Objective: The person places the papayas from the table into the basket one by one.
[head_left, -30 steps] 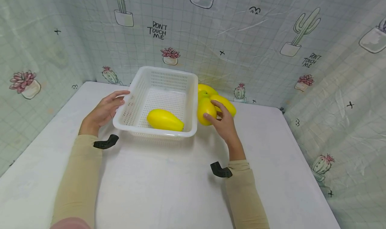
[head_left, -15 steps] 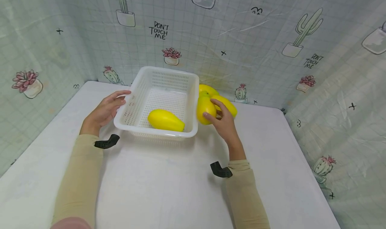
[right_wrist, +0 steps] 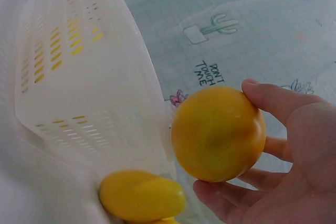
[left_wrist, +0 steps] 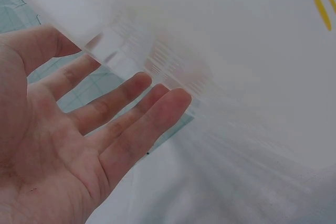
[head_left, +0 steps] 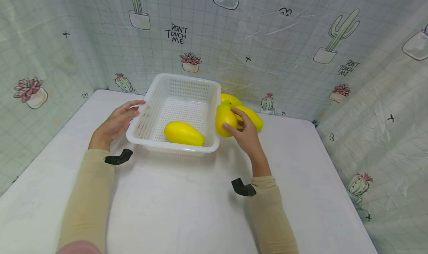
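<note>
My left hand (head_left: 115, 124) is at the left side of a white plastic basket (head_left: 133, 135), its fingers nearly straight against the rim. The left wrist view has those fingers (left_wrist: 157, 116) touching the slotted wall from outside. Inside the basket one yellow papaya (head_left: 184, 133) lies near the front. Just outside the right wall, my right hand (head_left: 247, 133) grips another yellow papaya (head_left: 225, 120) between thumb and fingers. From the right wrist, this papaya (right_wrist: 215, 135) shows end-on, with a greenish patch, beside the basket wall (right_wrist: 105, 77).
Two more yellow papayas, a rear one (head_left: 231, 98) and one further right (head_left: 252, 117), lie behind the right hand. All stands on a white table (head_left: 187, 202). A cactus-print curtain (head_left: 254, 31) hangs close behind and along the sides.
The right hand has moved slightly left and up with the papaya, bringing it closer to the basket's right rim. The left hand and the basket hold the same position.
</note>
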### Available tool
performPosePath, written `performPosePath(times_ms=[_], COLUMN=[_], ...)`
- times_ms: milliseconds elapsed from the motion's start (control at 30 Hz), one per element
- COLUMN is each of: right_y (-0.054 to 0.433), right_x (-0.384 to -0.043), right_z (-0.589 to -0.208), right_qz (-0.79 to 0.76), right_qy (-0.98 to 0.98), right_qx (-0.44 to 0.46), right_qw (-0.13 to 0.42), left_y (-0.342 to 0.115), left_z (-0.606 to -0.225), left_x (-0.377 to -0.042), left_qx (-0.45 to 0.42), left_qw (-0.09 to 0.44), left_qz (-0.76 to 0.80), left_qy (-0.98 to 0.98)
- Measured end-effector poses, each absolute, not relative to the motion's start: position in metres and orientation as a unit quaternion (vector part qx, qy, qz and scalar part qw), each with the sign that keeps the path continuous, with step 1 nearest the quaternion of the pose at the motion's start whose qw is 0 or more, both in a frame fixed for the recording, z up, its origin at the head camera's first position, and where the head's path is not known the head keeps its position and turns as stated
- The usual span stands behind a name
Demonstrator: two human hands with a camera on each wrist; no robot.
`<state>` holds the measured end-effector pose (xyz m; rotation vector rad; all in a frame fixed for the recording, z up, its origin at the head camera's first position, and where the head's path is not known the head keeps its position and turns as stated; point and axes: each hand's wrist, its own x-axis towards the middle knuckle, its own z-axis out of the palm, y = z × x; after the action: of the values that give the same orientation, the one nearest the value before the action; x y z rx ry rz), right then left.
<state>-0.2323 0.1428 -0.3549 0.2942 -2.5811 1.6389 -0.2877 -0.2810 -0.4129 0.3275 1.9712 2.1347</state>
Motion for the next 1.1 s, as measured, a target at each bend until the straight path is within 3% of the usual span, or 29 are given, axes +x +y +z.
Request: performPosePath(times_ms=[1100], right_y=[0.126], right_x=[-0.232], right_z=[-0.352], right_qz=[0.528], right_qy=[-0.84], right_qx=[0.12], right_qw=[0.034], left_y=[-0.281], left_z=[-0.413], left_x=[-0.288], left_qx=[0.095], left_qw=[0.112], left_qz=[0.718], left_qy=[0.68])
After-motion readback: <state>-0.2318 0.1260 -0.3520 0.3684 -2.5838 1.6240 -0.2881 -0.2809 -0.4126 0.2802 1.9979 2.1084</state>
